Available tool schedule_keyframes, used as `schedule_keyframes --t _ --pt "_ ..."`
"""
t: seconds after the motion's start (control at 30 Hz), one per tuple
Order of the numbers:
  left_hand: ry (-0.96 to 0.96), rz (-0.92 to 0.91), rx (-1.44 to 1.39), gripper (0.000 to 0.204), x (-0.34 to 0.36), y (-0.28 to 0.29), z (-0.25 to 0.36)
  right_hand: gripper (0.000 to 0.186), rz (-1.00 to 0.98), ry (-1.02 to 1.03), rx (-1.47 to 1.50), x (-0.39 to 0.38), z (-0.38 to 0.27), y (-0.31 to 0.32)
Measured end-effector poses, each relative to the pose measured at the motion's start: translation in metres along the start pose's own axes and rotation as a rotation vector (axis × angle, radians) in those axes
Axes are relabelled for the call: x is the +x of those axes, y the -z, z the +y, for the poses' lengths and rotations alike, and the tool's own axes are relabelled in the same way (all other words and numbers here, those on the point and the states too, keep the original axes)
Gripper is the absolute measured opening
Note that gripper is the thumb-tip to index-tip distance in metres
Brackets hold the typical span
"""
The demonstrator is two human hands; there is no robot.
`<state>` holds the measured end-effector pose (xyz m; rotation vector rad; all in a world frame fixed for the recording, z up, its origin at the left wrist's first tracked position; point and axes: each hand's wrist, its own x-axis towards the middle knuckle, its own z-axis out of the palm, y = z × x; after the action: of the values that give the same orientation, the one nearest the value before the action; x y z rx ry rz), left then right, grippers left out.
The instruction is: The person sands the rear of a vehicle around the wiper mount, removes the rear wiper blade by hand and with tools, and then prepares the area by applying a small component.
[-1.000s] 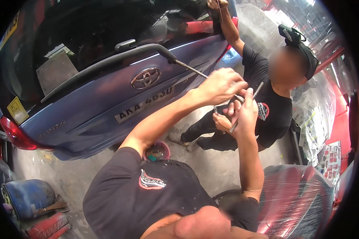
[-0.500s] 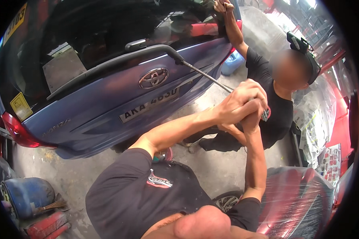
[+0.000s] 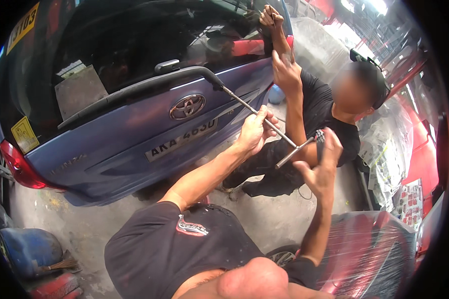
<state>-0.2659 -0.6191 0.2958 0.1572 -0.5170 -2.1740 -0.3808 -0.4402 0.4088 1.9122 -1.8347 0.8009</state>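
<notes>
A T-handle wrench (image 3: pixel 286 135) runs slantwise from the pivot end of a black rear wiper arm (image 3: pixel 134 90) toward me. Its crossbar is at the near end. My left hand (image 3: pixel 254 132) is closed around the middle of the shaft. Close by the crossbar, my right hand (image 3: pixel 322 172) is open, thumb and fingers apart, holding nothing. The wiper is fixed on the tailgate of a blue car (image 3: pixel 110 144), below the dark rear window (image 3: pixel 134 40).
A co-worker (image 3: pixel 334 114) in a dark shirt stands at the car's right corner, both hands raised beside the window. A plastic-wrapped red panel (image 3: pixel 369 249) lies at lower right. At lower left are a blue drum (image 3: pixel 30 249), a brush (image 3: pixel 60 264) and a red object (image 3: pixel 57 286).
Both my hands were together at the wrench's handle. Now the left has slid down the shaft, and the right has come off and opened. The co-worker's lower hand has risen toward the car.
</notes>
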Motion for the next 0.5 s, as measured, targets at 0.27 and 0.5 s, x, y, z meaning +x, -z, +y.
schedule_keyframes --t 0.27,0.5 --pt "-0.022 -0.074 0.069 0.039 0.007 0.016 -0.015 0.079 -0.119 -0.675 1.496 -0.004 0.0 -0.019" --pt "0.165 -0.128 -0.077 0.039 0.004 -0.003 -0.019 0.08 -0.106 -0.623 1.342 -0.004 -0.041 0.002"
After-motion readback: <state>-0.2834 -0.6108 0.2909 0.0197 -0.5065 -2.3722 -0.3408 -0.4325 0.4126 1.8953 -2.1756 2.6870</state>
